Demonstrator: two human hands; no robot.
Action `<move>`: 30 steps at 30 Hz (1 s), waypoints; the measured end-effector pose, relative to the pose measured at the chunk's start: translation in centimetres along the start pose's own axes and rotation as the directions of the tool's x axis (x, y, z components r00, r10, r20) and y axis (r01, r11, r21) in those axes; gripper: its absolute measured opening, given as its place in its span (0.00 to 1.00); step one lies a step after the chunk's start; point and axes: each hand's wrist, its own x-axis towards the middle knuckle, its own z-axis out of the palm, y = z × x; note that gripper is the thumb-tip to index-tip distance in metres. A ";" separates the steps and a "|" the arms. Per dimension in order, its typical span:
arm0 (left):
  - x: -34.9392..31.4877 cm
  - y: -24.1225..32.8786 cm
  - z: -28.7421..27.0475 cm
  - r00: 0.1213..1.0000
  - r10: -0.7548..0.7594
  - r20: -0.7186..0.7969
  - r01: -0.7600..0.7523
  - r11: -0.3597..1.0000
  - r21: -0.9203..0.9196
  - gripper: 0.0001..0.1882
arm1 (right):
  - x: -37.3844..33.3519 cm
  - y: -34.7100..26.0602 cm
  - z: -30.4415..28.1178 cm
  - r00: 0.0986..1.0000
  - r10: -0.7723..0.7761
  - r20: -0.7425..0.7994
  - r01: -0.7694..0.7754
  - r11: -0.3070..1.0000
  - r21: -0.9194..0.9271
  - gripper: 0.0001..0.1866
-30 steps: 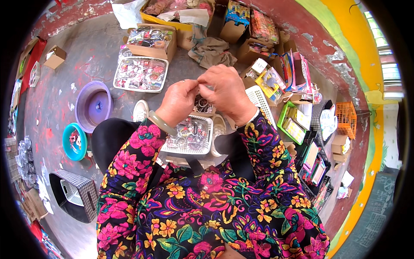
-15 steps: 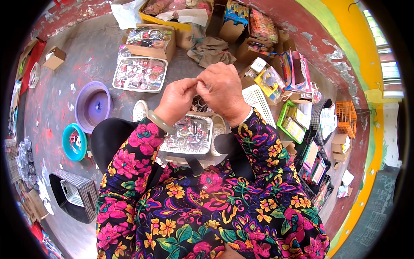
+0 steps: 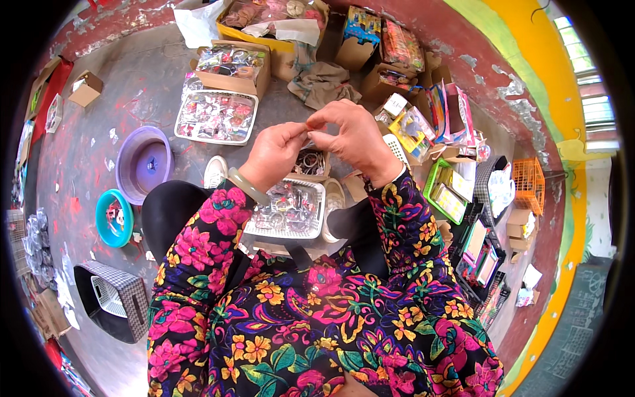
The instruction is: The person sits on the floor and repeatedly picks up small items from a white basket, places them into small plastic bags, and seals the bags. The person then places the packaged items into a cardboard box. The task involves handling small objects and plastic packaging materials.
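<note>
Both hands are raised in front of me, fingertips meeting above a white basket. My left hand (image 3: 274, 153), with a pale bangle (image 3: 249, 188) on its wrist, is closed, thumb and forefinger pinched together. My right hand (image 3: 355, 141) curves in from the other side, its thumb and forefinger bent to the same spot. Whatever sits between the fingertips is too small to make out. Below, the white basket (image 3: 320, 210) holds several clear packets of small items. A small cardboard box (image 3: 317, 177) with dark items shows partly behind the hands.
Ahead stand another white basket (image 3: 252, 126) of packets and a cardboard box (image 3: 262, 80). At left are a purple basin (image 3: 124, 165) and a teal basin (image 3: 101, 210). On the right are a green basket (image 3: 434, 178), black crates (image 3: 477, 228) and an orange crate (image 3: 529, 185).
My right hand has turned and shifted slightly right, its fingers more spread into a loop. My left hand stays nearly in place, still pinching. The small cardboard box shows more between them.
</note>
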 end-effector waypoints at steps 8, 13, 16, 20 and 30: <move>-0.3 0.9 0.4 0.990 0.129 -0.051 -0.111 0.959 0.262 0.06 | 0.0 -0.7 1.1 0.988 -0.145 -0.047 0.119 0.929 -0.350 0.03; -0.1 0.6 0.5 0.986 0.136 -0.092 -0.117 0.974 0.195 0.07 | 0.0 -0.6 1.5 0.983 -0.044 -0.177 0.012 0.984 -0.177 0.03; 0.0 0.5 0.3 0.997 0.058 -0.043 -0.053 0.992 0.113 0.09 | 0.0 0.2 0.9 0.977 0.144 -0.155 -0.127 0.985 0.115 0.04; 0.2 1.2 0.5 0.996 -0.084 0.027 0.088 0.969 -0.230 0.11 | 0.0 0.7 -0.6 0.927 0.375 -0.035 -0.321 0.836 0.445 0.06; 1.1 0.7 0.0 0.960 -0.200 0.196 0.281 0.698 -0.659 0.13 | -4.8 2.6 -5.1 0.769 0.635 -0.076 -0.243 0.399 0.884 0.06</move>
